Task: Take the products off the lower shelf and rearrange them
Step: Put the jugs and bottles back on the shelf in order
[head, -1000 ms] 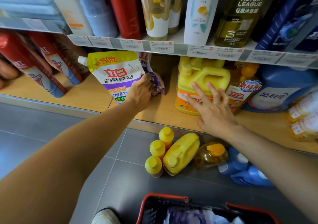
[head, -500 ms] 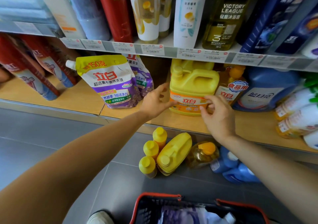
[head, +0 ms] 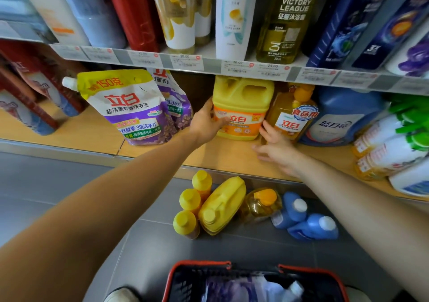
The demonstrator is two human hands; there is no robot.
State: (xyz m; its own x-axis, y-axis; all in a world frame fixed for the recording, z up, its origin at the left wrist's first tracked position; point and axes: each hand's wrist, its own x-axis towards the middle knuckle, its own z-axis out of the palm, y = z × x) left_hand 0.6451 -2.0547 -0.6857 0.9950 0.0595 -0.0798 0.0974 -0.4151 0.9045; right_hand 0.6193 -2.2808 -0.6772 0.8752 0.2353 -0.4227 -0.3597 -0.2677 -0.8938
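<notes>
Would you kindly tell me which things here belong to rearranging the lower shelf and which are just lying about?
Job: yellow jug, gripped by the left hand, right hand beside it; amber bottle; purple pouch; floor jug; blue floor bottles.
Lying about: red basket; adidas bottle; price tags.

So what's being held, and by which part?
The left hand grips the square yellow plastic jug by its left side; the right hand touches its lower right corner, grip unclear.
</notes>
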